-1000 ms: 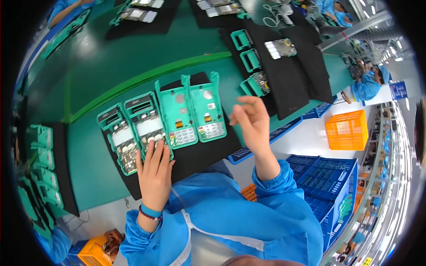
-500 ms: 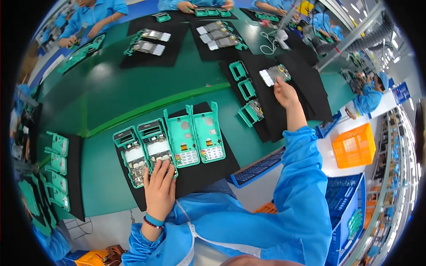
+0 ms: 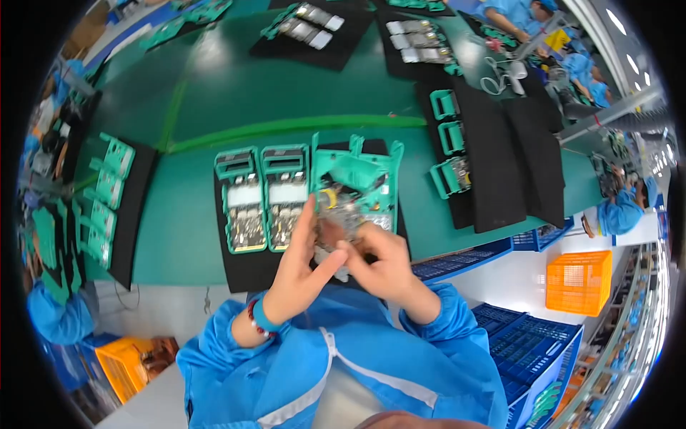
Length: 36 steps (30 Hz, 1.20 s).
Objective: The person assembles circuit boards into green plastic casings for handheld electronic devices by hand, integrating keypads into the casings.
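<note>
In front of my chest, a circuit board assembly (image 3: 341,214), blurred by motion, is held between both hands. My left hand (image 3: 296,268) grips its left side, fingers stretched up along the edge. My right hand (image 3: 382,264) pinches the lower right side. Just behind the board is a curved green plastic piece (image 3: 354,171); whether it joins the board I cannot tell. Partly hidden there are the green housings (image 3: 386,187). Left of them lie two green housings with boards inside, the outer one (image 3: 244,211) and the inner one (image 3: 286,193), on a black mat (image 3: 246,275).
Three green frames, including one (image 3: 451,137), stand on a black mat (image 3: 496,171) at the right. More green housings (image 3: 111,182) lie at the left. Board stacks (image 3: 418,39) lie across the green table (image 3: 271,93). Blue crates (image 3: 529,350) and an orange crate (image 3: 579,282) are at the lower right.
My right hand has brought the circuit board from the right mat to my chest. My left hand has left the housing and joined it on the board. The view has shifted.
</note>
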Tool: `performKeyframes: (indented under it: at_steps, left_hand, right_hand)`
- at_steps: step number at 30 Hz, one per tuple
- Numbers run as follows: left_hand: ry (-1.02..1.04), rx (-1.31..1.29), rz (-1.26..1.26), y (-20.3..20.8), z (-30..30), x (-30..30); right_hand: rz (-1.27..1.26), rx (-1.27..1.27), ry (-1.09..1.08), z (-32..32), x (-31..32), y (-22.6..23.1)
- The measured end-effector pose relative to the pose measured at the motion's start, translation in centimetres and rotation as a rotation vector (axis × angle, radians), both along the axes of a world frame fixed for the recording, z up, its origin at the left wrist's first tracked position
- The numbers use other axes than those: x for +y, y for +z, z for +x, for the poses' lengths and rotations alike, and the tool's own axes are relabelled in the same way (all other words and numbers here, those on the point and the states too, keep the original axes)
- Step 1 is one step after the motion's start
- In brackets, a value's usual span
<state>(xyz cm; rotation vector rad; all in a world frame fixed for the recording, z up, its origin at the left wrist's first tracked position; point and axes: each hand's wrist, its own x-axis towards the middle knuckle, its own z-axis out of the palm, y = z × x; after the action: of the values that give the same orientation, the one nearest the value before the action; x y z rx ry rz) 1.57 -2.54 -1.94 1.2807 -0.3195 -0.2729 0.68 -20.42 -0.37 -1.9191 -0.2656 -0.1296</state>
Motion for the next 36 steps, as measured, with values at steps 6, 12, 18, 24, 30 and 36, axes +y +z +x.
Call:
performKeyframes:
  at_steps: [6,12,18,24,30,36]
  left_hand:
    - [0.089,0.26,-0.036,-0.2,0.2,2.0]
    - [0.052,0.248,-0.094,-0.5,-1.6,2.6]
    - [0.066,0.158,0.03,-0.2,-1.8,3.3]
    - [0.114,-0.104,0.238,-0.3,-2.0,4.2]
    - [0.251,-0.605,0.878,1.4,-1.8,4.0]
    - [0.346,-1.131,0.99,-0.3,-1.8,4.4]
  right_hand:
    - [0.079,0.027,0.281,-0.7,1.4,1.4]
    - [-0.011,-0.227,-0.104,0.5,0.9,2.1]
    - [0.227,0.012,0.144,0.5,1.8,0.9]
    - [0.266,-0.154,0.264,0.5,0.3,-1.2]
    - [0.247,-0.056,0.048,0.2,0.8,0.7]
    - [0.246,0.025,0.356,0.3,-1.2,0.6]
